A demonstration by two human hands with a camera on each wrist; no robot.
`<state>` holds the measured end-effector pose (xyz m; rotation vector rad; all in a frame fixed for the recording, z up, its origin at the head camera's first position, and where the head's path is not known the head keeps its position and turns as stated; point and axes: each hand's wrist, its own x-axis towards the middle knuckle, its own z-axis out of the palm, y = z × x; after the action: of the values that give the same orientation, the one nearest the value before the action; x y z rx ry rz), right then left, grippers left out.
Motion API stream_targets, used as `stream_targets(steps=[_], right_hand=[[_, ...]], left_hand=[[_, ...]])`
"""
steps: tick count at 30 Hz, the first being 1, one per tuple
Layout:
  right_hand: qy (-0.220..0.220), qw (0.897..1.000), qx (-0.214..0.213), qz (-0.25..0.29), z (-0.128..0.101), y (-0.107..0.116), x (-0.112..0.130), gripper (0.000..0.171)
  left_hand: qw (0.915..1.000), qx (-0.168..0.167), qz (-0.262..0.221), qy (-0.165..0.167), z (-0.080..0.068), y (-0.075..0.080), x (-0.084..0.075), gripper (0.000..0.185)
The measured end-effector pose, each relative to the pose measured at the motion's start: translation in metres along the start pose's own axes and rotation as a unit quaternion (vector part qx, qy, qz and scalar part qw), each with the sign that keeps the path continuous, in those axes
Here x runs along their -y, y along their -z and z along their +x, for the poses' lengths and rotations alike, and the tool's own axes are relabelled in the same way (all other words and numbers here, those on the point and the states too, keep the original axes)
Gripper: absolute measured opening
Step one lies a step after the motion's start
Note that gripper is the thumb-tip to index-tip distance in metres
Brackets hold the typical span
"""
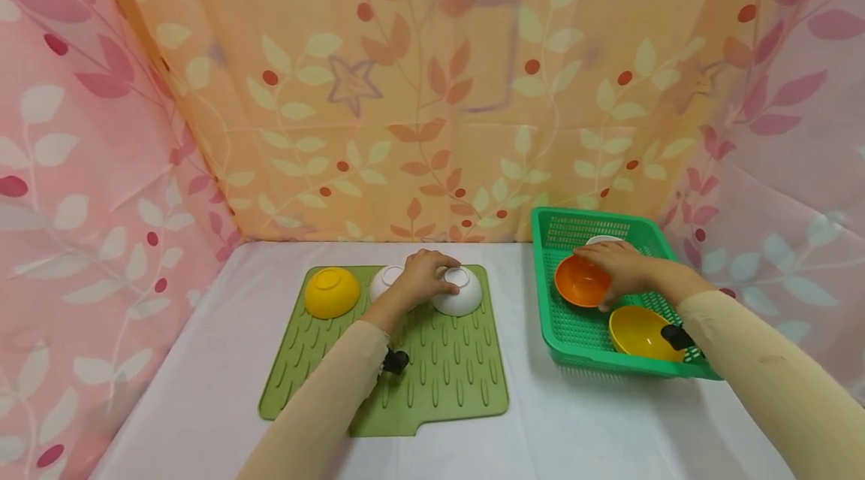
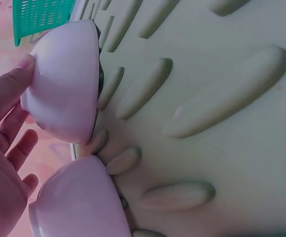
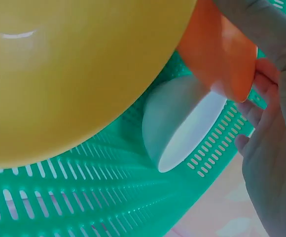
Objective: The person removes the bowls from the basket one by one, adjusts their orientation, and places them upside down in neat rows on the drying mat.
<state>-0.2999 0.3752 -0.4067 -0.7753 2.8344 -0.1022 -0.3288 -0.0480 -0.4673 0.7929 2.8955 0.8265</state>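
Observation:
An upside-down white bowl (image 1: 457, 300) stands at the far right of the green ridged mat (image 1: 432, 390). My left hand (image 1: 424, 277) pinches it near its foot, the thumb on one side and the index finger partly hidden behind the bowl (image 2: 66, 81). Beside it a second white bowl (image 1: 381, 281), also upside down, is partly covered by that hand. In the green basket (image 1: 550, 345), my right hand (image 1: 618, 266) grips an orange bowl (image 1: 580, 283) by its rim; the right wrist view shows fingers at the outer side of this bowl (image 3: 222, 49).
An upside-down yellow bowl (image 1: 331, 292) sits at the mat's back left corner. Inside the basket, another yellow bowl (image 1: 638, 333) lies near the front, and a white bowl (image 3: 175, 118) leans by the back wall. Patterned cloth (image 1: 419, 89) encloses the table's back and sides.

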Motion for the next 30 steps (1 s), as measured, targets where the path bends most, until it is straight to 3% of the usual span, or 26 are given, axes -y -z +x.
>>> stream_targets(steps=[6, 15, 24, 30], right_hand=[[0.003, 1.0, -0.008, -0.008, 0.001, -0.002, -0.003, 0.114], [-0.004, 0.995, -0.099, 0.033, 0.001, 0.007, 0.001, 0.112], [-0.017, 0.976, -0.189, 0.102, -0.012, 0.059, 0.055, 0.113], [-0.019, 0.971, -0.206, 0.116, -0.016, 0.063, 0.106, 0.117]], left_hand=[[0.9997, 0.01, 0.016, 0.014, 0.001, 0.001, -0.002, 0.055], [0.9996, 0.014, 0.017, 0.017, 0.0, 0.0, -0.003, 0.054], [0.9993, 0.015, 0.03, 0.018, 0.001, -0.002, -0.005, 0.053], [0.9992, 0.016, 0.031, 0.018, -0.001, -0.002, -0.004, 0.053]])
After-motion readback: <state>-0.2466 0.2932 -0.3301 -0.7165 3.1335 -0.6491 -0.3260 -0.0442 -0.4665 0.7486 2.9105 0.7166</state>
